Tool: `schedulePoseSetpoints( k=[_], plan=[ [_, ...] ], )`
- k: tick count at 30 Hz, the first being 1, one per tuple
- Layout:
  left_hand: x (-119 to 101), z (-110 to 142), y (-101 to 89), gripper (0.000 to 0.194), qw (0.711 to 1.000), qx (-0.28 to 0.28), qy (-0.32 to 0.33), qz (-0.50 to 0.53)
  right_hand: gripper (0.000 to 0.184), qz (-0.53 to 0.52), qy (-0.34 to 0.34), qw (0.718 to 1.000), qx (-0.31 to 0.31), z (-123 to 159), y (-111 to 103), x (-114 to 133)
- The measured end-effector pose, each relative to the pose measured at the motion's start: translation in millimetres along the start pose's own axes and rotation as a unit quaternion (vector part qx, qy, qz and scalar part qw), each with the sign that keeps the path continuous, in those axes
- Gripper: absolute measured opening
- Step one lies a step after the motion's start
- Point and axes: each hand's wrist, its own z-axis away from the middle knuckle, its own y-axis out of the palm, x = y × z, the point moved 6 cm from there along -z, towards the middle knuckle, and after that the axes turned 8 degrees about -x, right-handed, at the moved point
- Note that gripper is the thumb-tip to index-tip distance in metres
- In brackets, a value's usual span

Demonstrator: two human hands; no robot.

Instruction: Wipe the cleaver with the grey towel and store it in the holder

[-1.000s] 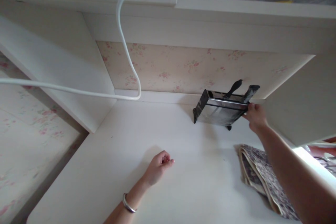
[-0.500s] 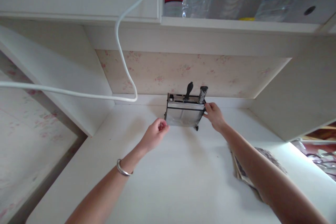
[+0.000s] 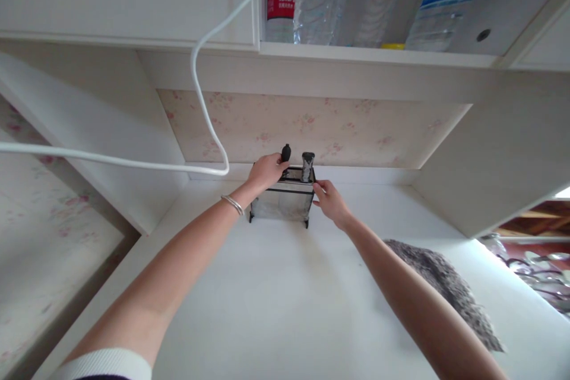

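Head view: nearest, a white sleeve cuff [image 3: 111,363] sits on the left arm, with a silver bracelet [image 3: 233,205] further up at the wrist. Beside the right forearm, toward the right edge of the counter [image 3: 249,309], lies a grey-brown cloth [image 3: 445,282].

Further off, a black-framed knife stand [image 3: 285,208] stands upright by the counter's back edge, well apart from both back corners. The right hand [image 3: 330,202] grips its upper right corner between thumb and fingers; the left hand [image 3: 266,171] pinches a black handle [image 3: 285,152] at the top. A grey handle [image 3: 307,166] sticks up between the hands.

If the right hand's hold slackened, a pull on the black handle could tip or drag the light-looking stand. A slanted pull could jam the tool, and a blade, if it has one, could catch fingers.

Behind is flowered wallpaper [image 3: 307,124]; above, bottles [image 3: 318,0] stand on a shelf [image 3: 378,56].
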Motion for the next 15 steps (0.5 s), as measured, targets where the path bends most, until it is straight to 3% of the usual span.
schedulePoseSetpoints(
  k=[6, 15],
  plan=[
    [-8.9, -20.3, -23.3, 0.021, 0.998, -0.053, -0.007, 0.030, 0.033, 0.033, -0.034, 0.999, -0.008, -4.0, -2.0, -9.3],
    [-56.2, -56.8, -94.2, 0.017, 0.973, -0.183, 0.062, 0.125, 0.036, 0.066, -0.049, 0.996, -0.022, -3.2, -0.9, -11.0]
  ],
)
